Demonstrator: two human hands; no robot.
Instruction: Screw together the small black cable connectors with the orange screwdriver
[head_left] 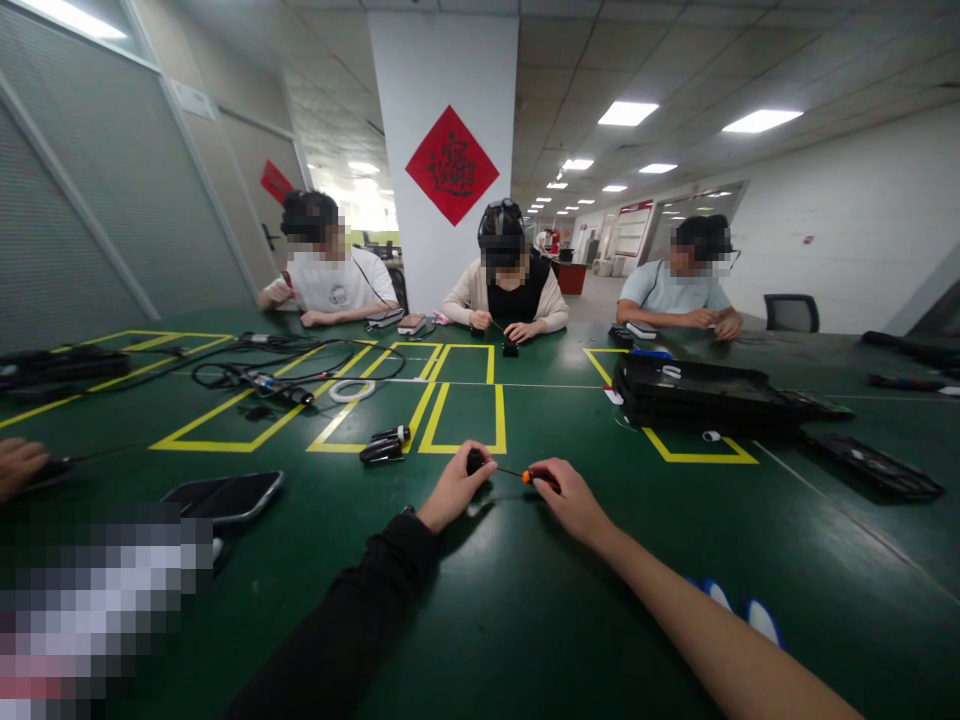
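Over the green table, my left hand [454, 487] has its fingers closed on a small black part [474, 461], mostly covered by the fingers, so its kind does not show. My right hand [574, 497] grips a screwdriver [527, 477] with an orange and black handle. Its thin shaft points left and reaches the black part; whether the tip sits in a screw is too small to tell. Just beyond my left hand lie several black cylindrical pieces [385, 445].
Yellow tape [501, 420] marks rectangles on the green table [480, 640]. Black cables [255, 380] and a white ring [352, 391] lie left, black trays [690, 390] right. A phone [225, 497] is near left, beside another person's hand [19, 465]. Three people sit opposite.
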